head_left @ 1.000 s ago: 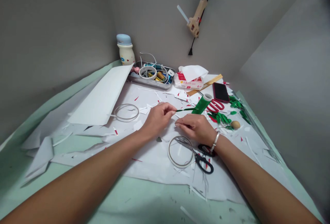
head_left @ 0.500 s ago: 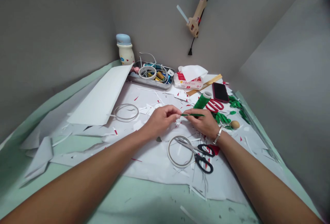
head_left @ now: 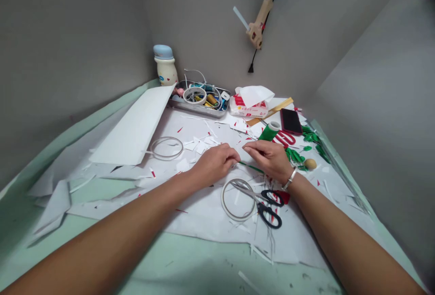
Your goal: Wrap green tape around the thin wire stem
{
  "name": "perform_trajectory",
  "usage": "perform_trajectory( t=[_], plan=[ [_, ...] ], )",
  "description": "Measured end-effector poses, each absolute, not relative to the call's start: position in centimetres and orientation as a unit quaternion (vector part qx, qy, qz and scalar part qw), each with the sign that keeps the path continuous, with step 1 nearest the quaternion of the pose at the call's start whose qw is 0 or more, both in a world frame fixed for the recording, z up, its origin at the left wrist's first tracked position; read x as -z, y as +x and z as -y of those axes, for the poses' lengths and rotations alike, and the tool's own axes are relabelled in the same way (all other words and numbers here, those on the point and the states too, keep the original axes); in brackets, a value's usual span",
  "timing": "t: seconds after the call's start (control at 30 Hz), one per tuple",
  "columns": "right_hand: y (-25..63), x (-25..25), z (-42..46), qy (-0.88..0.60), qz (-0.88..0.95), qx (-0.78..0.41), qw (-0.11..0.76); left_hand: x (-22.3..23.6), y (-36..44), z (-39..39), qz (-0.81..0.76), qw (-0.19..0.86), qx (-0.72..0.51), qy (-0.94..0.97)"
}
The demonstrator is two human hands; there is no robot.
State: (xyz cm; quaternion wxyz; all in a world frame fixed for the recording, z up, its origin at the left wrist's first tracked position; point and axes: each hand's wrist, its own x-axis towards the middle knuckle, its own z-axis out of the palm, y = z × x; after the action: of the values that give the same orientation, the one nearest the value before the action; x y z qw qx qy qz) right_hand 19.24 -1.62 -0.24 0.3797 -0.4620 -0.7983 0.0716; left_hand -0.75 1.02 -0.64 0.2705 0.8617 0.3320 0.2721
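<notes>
**Thin green strip slants rightward from a pinching left hand**

We look down at two bare hands over a white-papered, pale green counter (head_left: pixel 190 258). The left hand (head_left: pixel 217 163) is nearly closed, its fingertips pinching one end of a thin, dark green strip (head_left: pixel 250 166). The strip lies directly to the right of those fingertips, in the space between our hands.

The left hand is the nearer one, since it touches the strip. The right hand (head_left: pixel 272 159), with a silver-coloured bracelet (head_left: pixel 289 180) at its wrist, is just beside it. Its thumb and forefinger are drawn close together, pointing left, and sit farther from us than the strip. We cannot tell whether their tips meet or hold something fine.

The strip's long axis runs mostly sideways, on a gentle slant. From the left fingertips, it points right and slightly back toward us, passing below the right fingertips toward the palm. We cannot tell whether the right hand touches its far end.

Nearer to us are black-handled metal scissors (head_left: pixel 257 196), their blades over a flat, pale ring (head_left: pixel 223 202). Beyond the right hand, a spool of green thread (head_left: pixel 268 132) leans to the right.
</notes>
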Motion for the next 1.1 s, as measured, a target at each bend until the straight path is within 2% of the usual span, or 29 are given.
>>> perform_trajectory(
  t=[0.13,0.23,0.3,0.4,0.5,0.57,0.67,0.77,0.87,0.93,1.0,1.1],
  plan=[
    [19.7,1.1,1.0,-0.482,0.782,-0.133,0.374,-0.1,-0.6,-0.9,-0.346,0.398,-0.31,0.791],
    [19.1,1.4,1.3,-0.47,0.806,-0.111,0.343,-0.4,-0.7,-1.1,-0.38,0.465,-0.352,0.718],
    [18.3,1.4,1.8,-0.44,0.839,-0.089,0.307,-0.3,-0.7,-1.4,-0.407,0.453,-0.375,0.699],
    [17.5,1.0,2.5,-0.404,0.872,-0.023,0.276,0.1,-0.8,-1.6,-0.445,0.36,-0.369,0.732],
    [17.5,0.3,2.8,-0.401,0.865,0.037,0.298,0.5,-1.0,-1.6,-0.435,0.256,-0.326,0.799],
    [18.0,0.0,2.6,-0.421,0.844,0.041,0.328,0.7,-0.9,-1.5,-0.405,0.231,-0.301,0.832],
    [18.9,0.0,2.1,-0.455,0.805,-0.005,0.381,0.6,-0.8,-1.2,-0.353,0.255,-0.29,0.852],
    [19.4,0.4,1.5,-0.482,0.77,-0.074,0.412,0.2,-0.6,-1.0,-0.33,0.34,-0.303,0.827],
    [19.3,1.1,1.3,-0.488,0.768,-0.105,0.402,-0.3,-0.6,-1.1,-0.345,0.473,-0.328,0.742],
    [18.8,1.3,1.4,-0.47,0.794,-0.097,0.373,-0.4,-0.7,-1.3,-0.371,0.506,-0.356,0.692],
    [18.2,1.4,1.8,-0.44,0.831,-0.078,0.333,-0.4,-0.8,-1.5,-0.406,0.483,-0.38,0.676],
    [17.4,1.1,2.5,-0.398,0.867,-0.016,0.3,-0.1,-0.9,-1.7,-0.45,0.369,-0.383,0.718]
  ],
)
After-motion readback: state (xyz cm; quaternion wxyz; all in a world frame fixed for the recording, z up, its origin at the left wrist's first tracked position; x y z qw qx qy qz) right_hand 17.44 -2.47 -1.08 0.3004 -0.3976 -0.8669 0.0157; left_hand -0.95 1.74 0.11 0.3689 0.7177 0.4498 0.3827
